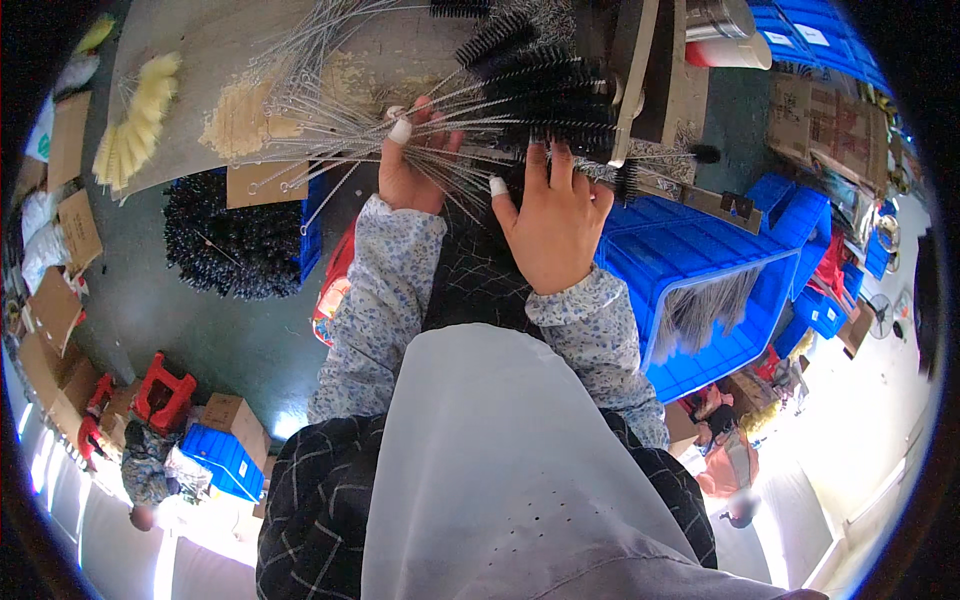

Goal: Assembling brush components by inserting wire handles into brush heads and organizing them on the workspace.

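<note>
In front of me a fan of black bottle brushes (pixel 545 95) lies across the table, their twisted wire handles (pixel 330 135) ending in small loops at the left. My left hand (pixel 410 175) cups the bundle of handles from below, with its thumb and fingers curled around the wires. A white cover sits on its thumb. My right hand (pixel 555 225) rests its fingertips on the black bristles at the near edge, fingers stretched out and the white-covered thumb held apart. The bristles partly hide its fingertips.
Yellow brushes (pixel 137 125) lie at the table's left edge. A box of dark bristled brushes (pixel 230 240) stands below at left. At right, a blue crate (pixel 715 300) holds wire pieces (pixel 705 310). A metal cup (pixel 720 18) stands at the far right. Other people are in the background.
</note>
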A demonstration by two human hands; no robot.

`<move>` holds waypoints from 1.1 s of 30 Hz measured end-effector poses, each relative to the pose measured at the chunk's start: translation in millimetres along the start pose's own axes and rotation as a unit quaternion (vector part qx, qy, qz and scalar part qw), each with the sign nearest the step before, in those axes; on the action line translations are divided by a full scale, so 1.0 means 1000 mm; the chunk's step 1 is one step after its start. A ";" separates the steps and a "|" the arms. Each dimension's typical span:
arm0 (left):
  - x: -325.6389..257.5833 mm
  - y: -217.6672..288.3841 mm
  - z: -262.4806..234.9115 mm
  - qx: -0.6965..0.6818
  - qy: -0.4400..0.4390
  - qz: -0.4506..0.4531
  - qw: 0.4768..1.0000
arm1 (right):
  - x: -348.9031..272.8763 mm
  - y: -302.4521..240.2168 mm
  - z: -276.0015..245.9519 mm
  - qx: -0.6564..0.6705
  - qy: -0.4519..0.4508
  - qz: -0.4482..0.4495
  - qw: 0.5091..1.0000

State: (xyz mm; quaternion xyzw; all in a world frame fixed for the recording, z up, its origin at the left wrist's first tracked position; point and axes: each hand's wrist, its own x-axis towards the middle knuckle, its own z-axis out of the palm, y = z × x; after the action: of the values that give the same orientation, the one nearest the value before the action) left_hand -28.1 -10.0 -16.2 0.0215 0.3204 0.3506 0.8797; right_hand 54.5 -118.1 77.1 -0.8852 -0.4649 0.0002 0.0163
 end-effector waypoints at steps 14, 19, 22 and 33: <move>-0.004 0.027 0.000 -0.029 -0.060 0.050 0.997 | -0.008 -0.030 -0.021 0.039 0.030 0.015 0.999; -0.006 0.032 0.003 -0.016 -0.079 0.062 0.995 | -0.009 -0.035 -0.017 0.047 0.021 0.029 0.998; -0.004 0.029 0.000 -0.004 -0.063 0.060 0.996 | -0.008 -0.035 -0.014 0.019 0.024 0.040 0.999; 0.004 0.012 0.005 -0.010 -0.009 0.056 0.998 | 0.001 -0.025 -0.013 0.012 0.020 0.038 0.999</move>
State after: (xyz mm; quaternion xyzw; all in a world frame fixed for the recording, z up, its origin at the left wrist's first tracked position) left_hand -30.0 2.0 -11.2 0.0337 0.3076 0.4026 0.8615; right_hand 35.2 -103.3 90.9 -0.9017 -0.4307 -0.0117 0.0365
